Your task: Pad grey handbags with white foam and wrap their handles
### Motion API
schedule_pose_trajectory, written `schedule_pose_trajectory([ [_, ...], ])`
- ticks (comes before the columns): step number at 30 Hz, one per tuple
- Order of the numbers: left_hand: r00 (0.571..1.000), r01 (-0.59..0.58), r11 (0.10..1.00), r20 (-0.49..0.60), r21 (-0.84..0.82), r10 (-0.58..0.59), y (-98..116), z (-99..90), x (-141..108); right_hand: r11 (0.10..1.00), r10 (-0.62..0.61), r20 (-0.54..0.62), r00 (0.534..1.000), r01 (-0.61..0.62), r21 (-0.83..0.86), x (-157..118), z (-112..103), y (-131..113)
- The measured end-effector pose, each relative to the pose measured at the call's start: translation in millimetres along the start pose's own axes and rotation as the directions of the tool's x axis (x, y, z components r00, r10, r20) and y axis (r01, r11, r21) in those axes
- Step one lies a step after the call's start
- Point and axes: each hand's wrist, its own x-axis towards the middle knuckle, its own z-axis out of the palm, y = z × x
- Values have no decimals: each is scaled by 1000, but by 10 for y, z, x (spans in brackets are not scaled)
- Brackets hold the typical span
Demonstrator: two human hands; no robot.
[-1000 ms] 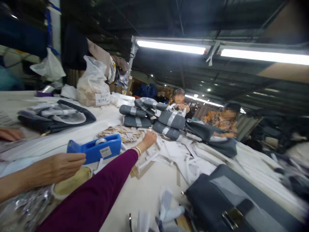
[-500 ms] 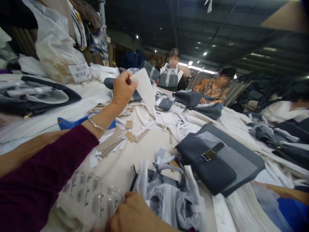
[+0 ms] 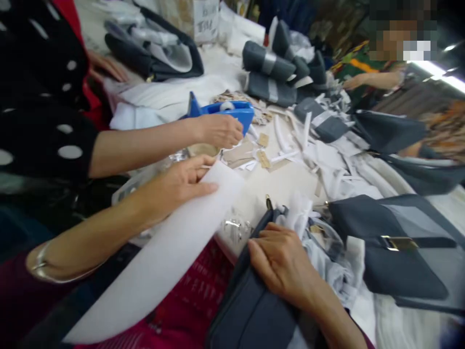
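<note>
My left hand (image 3: 181, 186), with a bracelet at the wrist, pinches the upper end of a long white sheet (image 3: 156, 266). The sheet curves down towards my lap, thin and smooth. Closed over the top edge of a dark blue-grey handbag (image 3: 254, 310) is my right hand (image 3: 281, 261); its fingertips are hidden behind the edge. The bag stands tilted at the table's near side. Clear-wrapped straps (image 3: 332, 266) lie just right of that hand.
A co-worker's hand (image 3: 221, 131) is by a blue tape dispenser (image 3: 245, 112), just beyond my left hand. Another dark bag (image 3: 392, 252) with a gold buckle lies at right. White scraps (image 3: 327, 160) litter the table; wrapped dark pieces (image 3: 271, 63) are piled farther back.
My left hand has come down and nearer with the white sheet. The handbag under my right hand has been tilted up towards me. The view has swung left and downward.
</note>
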Motion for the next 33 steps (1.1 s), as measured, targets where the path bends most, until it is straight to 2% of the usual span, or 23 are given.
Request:
schedule_pose_trajectory([
  [3,991,121,982,67,-144,-112,-399,-51,-153,989,-40,-27,999,44,141,-25,-58,23],
  [6,994,85,965,83,-247,-66,-667,54,-228,972,-66,-46,997,74,223,-43,-103,20],
  [10,989,46,954,147,-297,-2,-869,339,-166,965,-88,-46,995,96,243,-49,-116,-4],
  [13,987,-22,973,152,-231,59,-919,536,-45,969,-105,-51,993,114,221,-34,-97,-3],
  [17,977,-159,984,158,86,144,-895,689,88,976,-105,-101,989,122,178,-25,-65,-10],
  [19,971,-196,966,173,169,166,-862,741,118,985,-97,-118,988,112,130,-27,-46,-37],
  [24,977,-170,973,153,155,146,-866,845,265,996,-87,-197,977,85,-18,22,33,-38],
  [29,973,-153,972,198,178,117,-1005,882,562,975,-191,-372,909,132,-177,63,136,140],
  [31,976,-108,986,201,125,81,-1055,863,661,965,-224,-377,899,149,-217,68,185,207],
  [33,975,-56,995,218,78,37,-1094,840,740,962,-225,-344,912,153,-225,77,218,244],
])
